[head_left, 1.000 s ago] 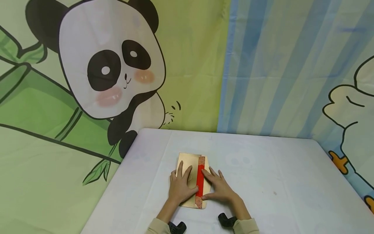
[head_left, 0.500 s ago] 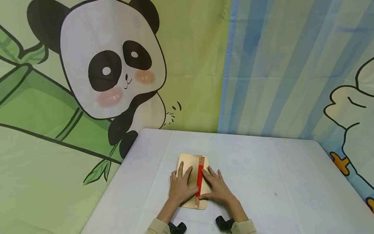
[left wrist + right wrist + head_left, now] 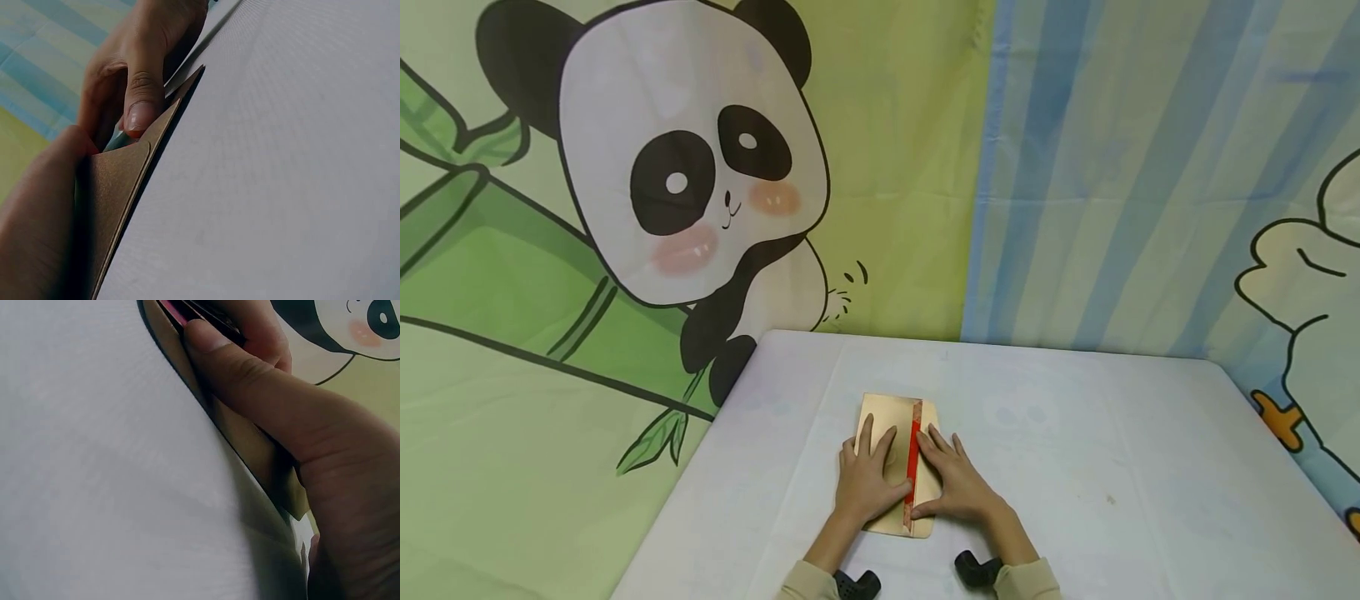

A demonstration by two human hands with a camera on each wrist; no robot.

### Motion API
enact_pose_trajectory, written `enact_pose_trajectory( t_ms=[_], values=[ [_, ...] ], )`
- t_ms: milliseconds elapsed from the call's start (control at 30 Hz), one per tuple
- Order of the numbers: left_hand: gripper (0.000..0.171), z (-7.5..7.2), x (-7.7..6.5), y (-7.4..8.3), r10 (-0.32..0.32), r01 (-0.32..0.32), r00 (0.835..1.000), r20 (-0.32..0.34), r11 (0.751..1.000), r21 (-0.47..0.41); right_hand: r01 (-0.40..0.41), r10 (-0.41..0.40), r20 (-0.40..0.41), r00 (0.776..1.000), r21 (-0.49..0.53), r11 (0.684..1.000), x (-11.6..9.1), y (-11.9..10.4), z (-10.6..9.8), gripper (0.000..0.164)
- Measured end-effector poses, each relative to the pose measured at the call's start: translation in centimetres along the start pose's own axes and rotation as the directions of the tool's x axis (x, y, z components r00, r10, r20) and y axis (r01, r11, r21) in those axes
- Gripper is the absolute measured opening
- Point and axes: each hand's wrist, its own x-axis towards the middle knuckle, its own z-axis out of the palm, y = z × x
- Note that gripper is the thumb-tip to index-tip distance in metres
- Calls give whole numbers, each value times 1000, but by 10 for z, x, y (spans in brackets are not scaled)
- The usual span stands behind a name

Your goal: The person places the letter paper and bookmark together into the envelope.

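Observation:
A tan, stiff paper folder [image 3: 891, 408] with a red strip [image 3: 913, 450] running lengthwise lies near the table's front in the head view. My left hand [image 3: 867, 483] rests spread on its left part, thumb tip at the strip. From the other side my right hand [image 3: 958, 483] touches the right panel, fingertips and thumb along the strip's edge. The left wrist view shows the folder [image 3: 119, 187] with layered edges and the right hand's thumb [image 3: 141, 112] pressed against it. In the right wrist view, that thumb [image 3: 206, 337] lies on the folder [image 3: 250, 444] beside a pinkish-red sliver.
A white-covered table [image 3: 1075, 450] stretches around the folder. Black devices, one at the left wrist [image 3: 857, 585] and one at the right wrist [image 3: 976, 569], sit just below the hands. Behind the table hangs a printed curtain [image 3: 895, 167] with a panda.
The right hand has shifted slightly left and its thumb has moved inward. The visible red strip has narrowed as the right panel edges over it. The left hand stays in place on the folder.

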Motion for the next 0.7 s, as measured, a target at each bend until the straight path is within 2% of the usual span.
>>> enact_pose_trajectory(
  t_ms=[267, 500, 700],
  values=[
    [83, 1, 0, 3, 27, -27, 1000, -14, 1000, -5, 29, -29, 18, 999, 13, 999, 0, 1, -2, 117],
    [83, -1, 1, 1, 26, -26, 999, -22, 1000, -17, 56, -56, 13, 998, -42, 998, 5, 4, 3, 116],
    [82, -1, 0, -1, 23, -24, 999, -24, 999, -26, 48, -48, 2, 999, -41, 998, 7, 4, 5, 117]
  ],
)
